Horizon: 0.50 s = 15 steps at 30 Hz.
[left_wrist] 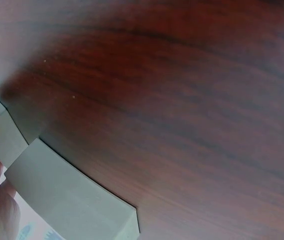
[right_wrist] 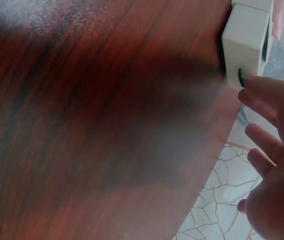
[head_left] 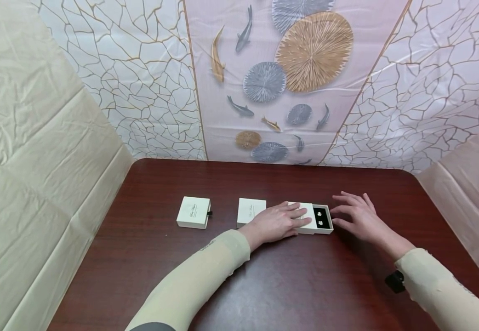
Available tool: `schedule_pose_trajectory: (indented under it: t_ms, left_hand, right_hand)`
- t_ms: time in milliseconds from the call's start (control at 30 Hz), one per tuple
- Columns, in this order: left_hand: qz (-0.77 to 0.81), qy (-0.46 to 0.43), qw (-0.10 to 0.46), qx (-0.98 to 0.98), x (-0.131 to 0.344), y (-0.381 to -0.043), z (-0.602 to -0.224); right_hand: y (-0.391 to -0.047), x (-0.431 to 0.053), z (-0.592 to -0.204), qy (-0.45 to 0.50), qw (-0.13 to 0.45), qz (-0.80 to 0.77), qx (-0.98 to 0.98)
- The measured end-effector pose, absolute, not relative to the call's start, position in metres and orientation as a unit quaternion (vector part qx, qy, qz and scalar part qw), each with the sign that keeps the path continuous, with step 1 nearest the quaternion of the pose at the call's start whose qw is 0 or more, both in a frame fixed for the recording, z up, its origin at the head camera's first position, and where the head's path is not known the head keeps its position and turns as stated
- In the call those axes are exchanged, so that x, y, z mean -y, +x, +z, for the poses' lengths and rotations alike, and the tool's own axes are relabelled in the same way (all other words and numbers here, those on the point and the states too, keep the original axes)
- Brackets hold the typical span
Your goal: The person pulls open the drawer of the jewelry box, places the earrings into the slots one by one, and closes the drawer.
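A small white drawer-style jewelry box [head_left: 310, 213] lies at the right of the row, its drawer [head_left: 327, 231] partly slid out. Two white flower-shaped earrings [head_left: 320, 218] sit on the black pad inside. My left hand [head_left: 273, 223] holds the sleeve, fingers across its top and thumb at its near side. Past the drawer's right end, my right hand [head_left: 357, 217] has loosely spread fingers. In the right wrist view, fingertips [right_wrist: 250, 84] are beside the black pull tab [right_wrist: 240, 76]; whether they touch it is unclear.
Another white box [head_left: 251, 210] lies just left of the held one, partly behind my left hand. Farther left is a third white box [head_left: 193, 212] with a black tab. The dark red-brown table [head_left: 289, 280] meets patterned cloth [head_left: 161, 92] at the back.
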<state>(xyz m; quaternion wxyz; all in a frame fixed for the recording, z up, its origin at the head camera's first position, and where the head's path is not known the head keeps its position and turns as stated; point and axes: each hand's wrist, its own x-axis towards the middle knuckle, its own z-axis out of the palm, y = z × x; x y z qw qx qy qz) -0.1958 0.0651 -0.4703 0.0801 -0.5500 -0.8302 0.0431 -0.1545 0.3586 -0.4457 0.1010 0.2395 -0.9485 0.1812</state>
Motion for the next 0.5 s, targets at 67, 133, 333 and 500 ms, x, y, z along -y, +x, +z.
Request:
schedule_pose_trajectory:
  t_ms: [67, 133, 333, 500]
  left_hand:
    - [0.042, -0.550, 0.081, 0.830, -0.0651, -0.1956, -0.4702]
    - [0.041, -0.550, 0.082, 0.830, -0.0651, -0.1955, -0.4701]
    - [0.040, -0.550, 0.086, 0.830, -0.0651, -0.1957, -0.4706]
    - [0.040, -0.550, 0.088, 0.829, -0.0647, -0.1954, -0.4710]
  right_hand:
    - [-0.1548, -0.3576, -0.4470, 0.239, 0.098, 0.187, 0.948]
    - [-0.1553, -0.3567, -0.4484, 0.238, 0.096, 0.190, 0.948]
    - [-0.1572, -0.3554, -0.4508, 0.225, 0.077, 0.194, 0.952]
    - [-0.1592, -0.3536, -0.4523, 0.216, 0.062, 0.193, 0.955]
